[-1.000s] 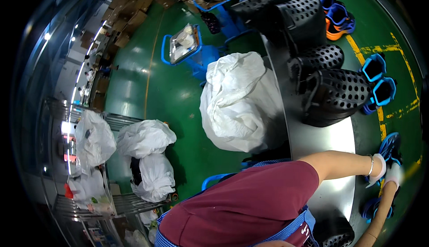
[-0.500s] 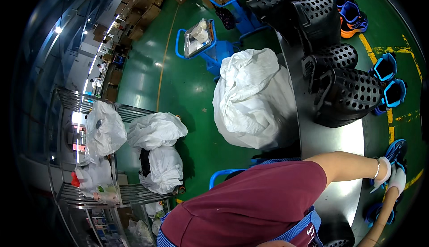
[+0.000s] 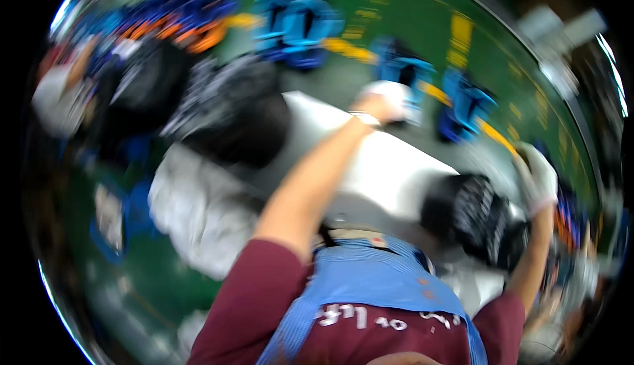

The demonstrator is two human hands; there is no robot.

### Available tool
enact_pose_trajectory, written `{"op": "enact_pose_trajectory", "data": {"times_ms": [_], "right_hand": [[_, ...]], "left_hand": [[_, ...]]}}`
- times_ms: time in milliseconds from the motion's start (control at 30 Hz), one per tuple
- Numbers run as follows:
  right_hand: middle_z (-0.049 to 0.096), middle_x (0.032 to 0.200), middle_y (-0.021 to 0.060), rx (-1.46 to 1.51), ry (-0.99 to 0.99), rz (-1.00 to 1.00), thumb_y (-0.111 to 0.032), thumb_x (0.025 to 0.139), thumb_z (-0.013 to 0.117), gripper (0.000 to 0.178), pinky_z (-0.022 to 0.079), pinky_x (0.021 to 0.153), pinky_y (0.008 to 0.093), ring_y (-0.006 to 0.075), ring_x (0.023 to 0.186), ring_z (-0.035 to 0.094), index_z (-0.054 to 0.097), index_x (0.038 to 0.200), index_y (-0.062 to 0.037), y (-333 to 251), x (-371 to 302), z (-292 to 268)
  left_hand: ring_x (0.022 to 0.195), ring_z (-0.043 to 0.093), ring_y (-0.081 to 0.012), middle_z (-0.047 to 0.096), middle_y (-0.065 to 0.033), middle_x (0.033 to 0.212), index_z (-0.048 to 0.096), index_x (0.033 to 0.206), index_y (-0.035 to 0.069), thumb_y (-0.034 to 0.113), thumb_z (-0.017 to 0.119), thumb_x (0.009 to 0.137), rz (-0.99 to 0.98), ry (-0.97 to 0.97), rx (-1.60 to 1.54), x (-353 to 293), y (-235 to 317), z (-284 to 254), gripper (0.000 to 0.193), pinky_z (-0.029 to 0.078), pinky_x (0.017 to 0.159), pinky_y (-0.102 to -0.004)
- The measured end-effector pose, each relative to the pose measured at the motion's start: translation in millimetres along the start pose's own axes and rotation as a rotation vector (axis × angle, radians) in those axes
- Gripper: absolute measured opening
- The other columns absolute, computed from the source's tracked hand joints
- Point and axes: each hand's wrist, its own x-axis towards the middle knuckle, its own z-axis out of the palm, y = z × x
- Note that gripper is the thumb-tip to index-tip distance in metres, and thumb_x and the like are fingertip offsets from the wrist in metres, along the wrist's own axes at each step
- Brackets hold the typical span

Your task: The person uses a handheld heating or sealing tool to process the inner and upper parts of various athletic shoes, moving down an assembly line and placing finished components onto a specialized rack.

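The view is heavily motion-blurred. My left hand (image 3: 389, 101), in a white glove, reaches across the grey table (image 3: 383, 173) and touches or nearly touches a blue piece (image 3: 404, 71) at its far edge. Whether it grips the piece is not visible. My right hand (image 3: 541, 179), also gloved, is out at the right, beyond a black perforated basket (image 3: 481, 214). Another blue piece (image 3: 465, 104) lies between the two hands. I wear a maroon shirt and a blue apron.
Larger black baskets (image 3: 221, 111) stand on the table's left part. More blue pieces (image 3: 297, 22) and orange-blue ones (image 3: 191, 25) line the far side. A white sack (image 3: 198, 216) sits on the green floor (image 3: 132, 279) at the left, with yellow floor markings (image 3: 462, 32) beyond.
The view has swung round sharply and blurred. My hands, close together at the right edge before, are now apart, the left one stretched across the table.
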Motion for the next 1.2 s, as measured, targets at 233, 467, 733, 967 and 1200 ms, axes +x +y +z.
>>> {"op": "enact_pose_trajectory", "data": {"times_ms": [233, 467, 733, 967, 1200], "right_hand": [[0.068, 0.097, 0.0170, -0.060, 0.332, 0.490, -0.023, 0.088, 0.062, 0.024, 0.051, 0.081, 0.0373, 0.0327, 0.091, 0.066, 0.067, 0.102, -0.0041, 73.6, -155.9, -57.9], [0.068, 0.095, 0.0157, -0.131, 0.356, 0.722, -0.029, 0.086, 0.063, 0.029, 0.050, 0.082, 0.0368, 0.0321, 0.089, 0.065, 0.068, 0.103, -0.0062, 118.7, -249.3, -30.7], [0.060, 0.116, 0.0140, -0.309, 0.416, 0.785, -0.032, 0.079, 0.068, 0.040, 0.046, 0.093, 0.0394, 0.0314, 0.110, 0.057, 0.062, 0.114, -0.0129, 147.3, -242.8, -16.0], [0.060, 0.105, 0.0150, -0.215, 0.298, 0.725, -0.024, 0.073, 0.072, 0.042, 0.047, 0.087, 0.0376, 0.0324, 0.102, 0.059, 0.059, 0.109, -0.0074, 174.4, -250.1, -10.3], [0.059, 0.105, 0.0137, -0.239, 0.384, 0.650, -0.017, 0.070, 0.076, 0.045, 0.047, 0.087, 0.0377, 0.0324, 0.101, 0.058, 0.056, 0.108, -0.0054, 176.4, -251.3, -7.7]], "left_hand": [[0.082, 0.063, -0.0389, 0.066, -0.0223, 0.086, 0.068, 0.082, 0.002, 0.039, 0.067, 0.080, 0.174, -0.169, 0.263, -2.5, 10.8, -29.9, 0.038, 0.051, 0.075, -0.0419], [0.100, 0.061, -0.0350, 0.063, -0.0174, 0.108, 0.065, 0.106, 0.003, 0.027, 0.076, 0.071, 0.146, 0.036, 0.329, 5.5, -1.9, -41.4, 0.044, 0.049, 0.088, -0.0390], [0.102, 0.061, -0.0323, 0.062, -0.0158, 0.111, 0.063, 0.113, 0.004, 0.018, 0.073, 0.075, 0.229, 0.211, 0.210, -2.1, -25.2, -29.1, 0.043, 0.048, 0.090, -0.0370], [0.104, 0.060, -0.0337, 0.060, -0.0163, 0.117, 0.061, 0.117, 0.007, 0.015, 0.072, 0.075, 0.120, 0.312, 0.148, -3.5, -33.9, -16.3, 0.044, 0.047, 0.092, -0.0383], [0.105, 0.060, -0.0315, 0.062, -0.0150, 0.116, 0.061, 0.118, 0.006, 0.017, 0.071, 0.074, 0.120, 0.375, 0.142, 0.4, -37.7, -10.7, 0.046, 0.047, 0.093, -0.0368]]}}
